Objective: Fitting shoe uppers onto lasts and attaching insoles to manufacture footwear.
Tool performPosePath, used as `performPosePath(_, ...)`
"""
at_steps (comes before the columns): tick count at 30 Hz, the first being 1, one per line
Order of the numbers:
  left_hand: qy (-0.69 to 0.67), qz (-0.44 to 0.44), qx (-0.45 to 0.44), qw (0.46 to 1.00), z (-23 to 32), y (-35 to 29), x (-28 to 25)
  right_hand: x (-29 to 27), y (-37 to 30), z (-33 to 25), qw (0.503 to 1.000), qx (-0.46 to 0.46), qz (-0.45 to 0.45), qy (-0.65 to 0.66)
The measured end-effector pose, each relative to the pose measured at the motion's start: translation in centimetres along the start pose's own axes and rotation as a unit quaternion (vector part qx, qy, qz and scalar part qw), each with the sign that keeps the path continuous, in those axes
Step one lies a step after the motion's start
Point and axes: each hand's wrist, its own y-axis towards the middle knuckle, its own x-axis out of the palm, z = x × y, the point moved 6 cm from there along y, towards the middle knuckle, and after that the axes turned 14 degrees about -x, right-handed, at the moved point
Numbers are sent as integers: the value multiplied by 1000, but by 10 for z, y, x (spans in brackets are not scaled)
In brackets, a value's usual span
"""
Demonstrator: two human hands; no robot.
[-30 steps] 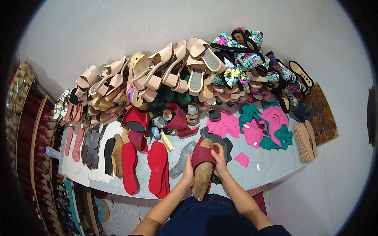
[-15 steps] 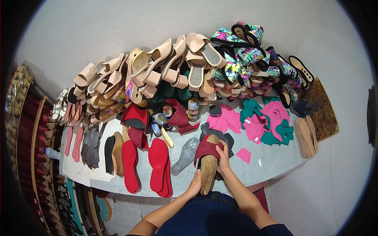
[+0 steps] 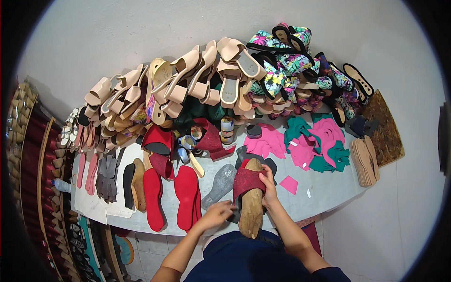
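My right hand [image 3: 269,188] is closed round the right side of a wooden shoe last [image 3: 251,214], just above the near edge of the table. A wide dark red strap [image 3: 248,181] wraps across the last near its far end. My left hand [image 3: 216,215] is off the last on its left side, fingers apart and a little blurred, with nothing visible in them. Dark grey material shows beside the last, near those fingertips. On the table just left of the last lies a grey sole-shaped piece [image 3: 219,186]. Red insoles [image 3: 187,197] lie left of my left hand.
Beige heeled sandals [image 3: 188,77] and floral ones [image 3: 286,61] are piled along the wall. Pink [image 3: 268,141] and green cut pieces [image 3: 336,160] lie right of centre. Tan insoles [image 3: 364,162] are stacked at the right end. Shelves of lasts [image 3: 58,188] stand at left.
My left hand has let go of the last and moved left, away from it. The last with its red strap has turned a little, staying in my right hand.
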Motion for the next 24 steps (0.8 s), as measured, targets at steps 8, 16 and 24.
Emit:
performPosePath(8,-523,-36,-42,851,26,36,-30,10,1,7,999,19,-47,-14)
performPosePath(16,-514,4,-2,858,27,31,-35,19,1,6,996,22,-86,-30)
performPosePath(24,-453,62,0,889,32,16,-43,14,1,10,992,-4,-102,-70)
